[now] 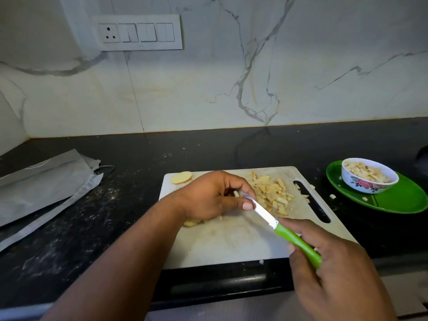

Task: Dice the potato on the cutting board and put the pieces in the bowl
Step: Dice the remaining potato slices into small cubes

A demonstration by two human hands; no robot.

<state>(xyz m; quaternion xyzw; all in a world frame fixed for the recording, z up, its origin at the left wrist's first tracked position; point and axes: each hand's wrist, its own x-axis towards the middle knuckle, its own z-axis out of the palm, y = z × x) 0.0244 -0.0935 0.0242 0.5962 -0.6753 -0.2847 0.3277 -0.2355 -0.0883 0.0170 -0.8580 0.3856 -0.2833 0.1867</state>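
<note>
— Black speckled stone counter (129,181) under a white marble-veined wall, yes? What sits on it?

— A white rectangular plastic cutting board (231,242) with a slot handle at its right end. A heap of pale diced potato pieces (272,193) lies on its far right part, a round potato slice (181,177) rests at its far left corner, and another bit of potato (191,222) shows under the left hand.

— And the hands?

— The left hand (213,196) rests over the middle of the board, fingers curled, thumb touching the flat of the blade near its tip. Whether those fingers pinch anything I cannot tell. The right hand (333,272) grips the green-handled knife (281,227), fingers wrapped round the handle, blade pointing up-left over the board.

— The bowl?

— A white floral-printed bowl (368,183), already heaped with cut potato, stands on an oval green plate (398,200) just right of the board. A few stray pieces lie on the plate and the counter nearby.

— Anything else?

— Grey folded plastic bags (44,186) on the left, and a white switch panel (136,32) on the wall.
</note>
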